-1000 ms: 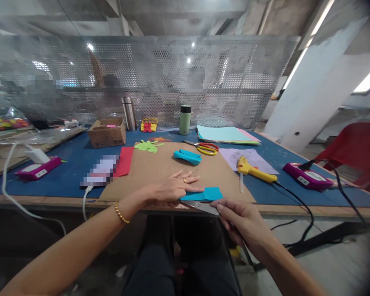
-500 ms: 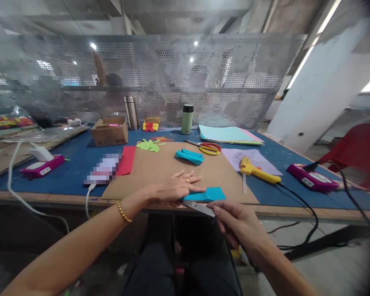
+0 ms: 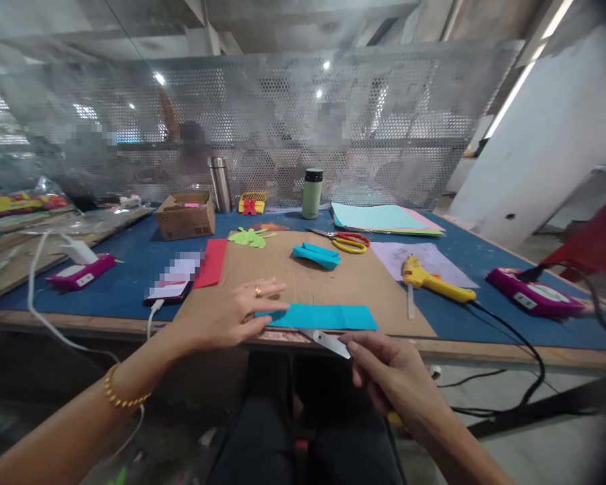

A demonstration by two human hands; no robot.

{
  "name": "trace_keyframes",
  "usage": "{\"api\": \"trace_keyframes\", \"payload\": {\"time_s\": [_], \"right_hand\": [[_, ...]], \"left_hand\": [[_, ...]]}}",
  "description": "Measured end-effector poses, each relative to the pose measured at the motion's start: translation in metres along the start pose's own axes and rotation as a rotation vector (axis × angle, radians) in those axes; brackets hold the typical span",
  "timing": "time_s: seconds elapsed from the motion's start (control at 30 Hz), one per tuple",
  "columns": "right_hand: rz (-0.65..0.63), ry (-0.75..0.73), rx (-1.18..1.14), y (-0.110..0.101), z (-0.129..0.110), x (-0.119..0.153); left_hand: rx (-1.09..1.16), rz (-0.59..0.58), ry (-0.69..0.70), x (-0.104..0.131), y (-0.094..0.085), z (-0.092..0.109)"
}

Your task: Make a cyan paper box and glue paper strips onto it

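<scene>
A blue paper strip [image 3: 323,316] lies flat along the front edge of the brown cardboard [image 3: 262,269]. My left hand [image 3: 227,313], with a ring on one finger, rests over the strip's left end, fingers spread. Just below the strip, my right hand [image 3: 376,360] pinches the end of a flat whitish blade-like tool [image 3: 332,344], whose tip points left under the paper's front edge. A folded blue paper piece [image 3: 317,256] sits farther back on the cardboard, near red-and-yellow-handled scissors [image 3: 351,241].
A yellow glue gun [image 3: 434,283] lies on lilac paper at right, its cord hanging over the edge. Also around are a phone [image 3: 174,279], red paper [image 3: 212,263], green cutouts [image 3: 252,237], a cardboard box [image 3: 186,219], a green bottle [image 3: 312,194] and stacked paper [image 3: 378,219].
My left hand has slid left along the blue strip, uncovering most of it. My right hand still holds the tool in nearly the same place. The view has shifted slightly.
</scene>
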State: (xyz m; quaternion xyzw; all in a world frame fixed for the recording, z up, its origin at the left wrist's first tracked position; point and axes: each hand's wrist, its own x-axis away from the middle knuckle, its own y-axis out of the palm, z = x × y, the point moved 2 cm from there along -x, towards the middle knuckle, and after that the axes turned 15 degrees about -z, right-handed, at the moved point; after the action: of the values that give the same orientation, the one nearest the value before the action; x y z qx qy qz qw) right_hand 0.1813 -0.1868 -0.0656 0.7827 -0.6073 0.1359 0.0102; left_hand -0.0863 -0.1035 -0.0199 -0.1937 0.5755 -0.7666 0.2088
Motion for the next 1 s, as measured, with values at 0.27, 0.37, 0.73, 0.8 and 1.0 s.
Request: {"api": "trace_keyframes", "payload": {"time_s": [0.27,0.37,0.73,0.8,1.0], "right_hand": [[0.042,-0.015,-0.035,0.001,0.001,0.0],[0.045,-0.022,-0.063,-0.001,0.0,0.002],[0.055,-0.065,-0.187,-0.006,0.004,0.001],[0.076,-0.074,-0.207,-0.01,0.006,0.004],[0.114,-0.107,-0.263,-0.018,0.006,0.01]], "left_hand": [[-0.163,0.128,-0.058,0.018,0.042,0.01],[-0.206,0.194,-0.087,0.012,0.047,0.017],[-0.245,0.367,-0.161,-0.017,0.049,0.036],[-0.251,0.363,-0.175,-0.024,0.048,0.04],[-0.245,0.348,-0.204,-0.041,0.049,0.052]]}}
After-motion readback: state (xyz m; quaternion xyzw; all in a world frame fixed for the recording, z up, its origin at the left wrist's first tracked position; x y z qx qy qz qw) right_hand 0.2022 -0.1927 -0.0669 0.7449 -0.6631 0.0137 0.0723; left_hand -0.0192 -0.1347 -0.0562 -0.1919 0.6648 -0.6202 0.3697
